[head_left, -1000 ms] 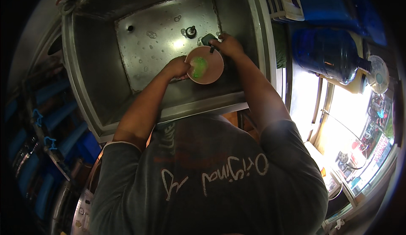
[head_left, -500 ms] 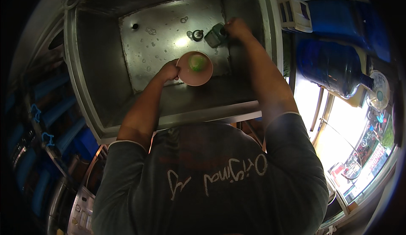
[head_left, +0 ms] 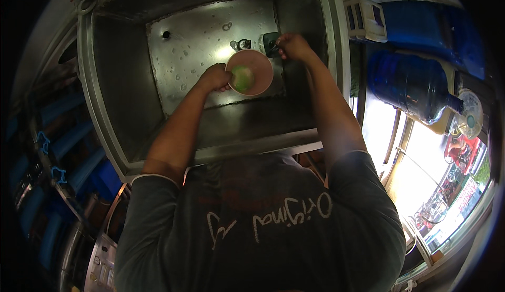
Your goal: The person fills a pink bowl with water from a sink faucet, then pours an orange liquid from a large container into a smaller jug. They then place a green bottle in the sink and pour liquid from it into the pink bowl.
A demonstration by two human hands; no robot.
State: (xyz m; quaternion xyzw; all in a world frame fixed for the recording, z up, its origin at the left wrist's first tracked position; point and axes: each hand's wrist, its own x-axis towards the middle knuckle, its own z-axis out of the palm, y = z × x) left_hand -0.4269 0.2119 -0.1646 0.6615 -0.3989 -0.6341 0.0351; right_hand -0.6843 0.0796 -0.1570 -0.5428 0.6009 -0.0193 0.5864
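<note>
Two sets of fingers are at work: those of the left hand (head_left: 215,77) are clamped on the nine o'clock rim of a pink plastic bowl (head_left: 263,71), while those of the right hand (head_left: 294,46) look pinched on the three o'clock side of a dark green square-sided cup (head_left: 270,40), though shadow hides the exact hold. Inside the bowl, toward eight o'clock, lies a pale green mass (head_left: 242,78), too blurred to identify. Compared with half a second ago, the bowl has shifted toward one o'clock and the cup has turned, so its paler face no longer shows. That has narrowed the gap: the cup is now just beyond the bowl's one o'clock edge, though whether they touch I cannot tell. I judge that the handling is mid-course, with both vessels in hand and neither set down. The bowl is over the metal sink (head_left: 337,55), and a raised drain fitting (head_left: 244,44) shows past its twelve o'clock rim. Further out, a dark hole (head_left: 166,34) sits at ten o'clock in the sink floor, and a blue water bottle (head_left: 407,84) lies outside at three o'clock.
</note>
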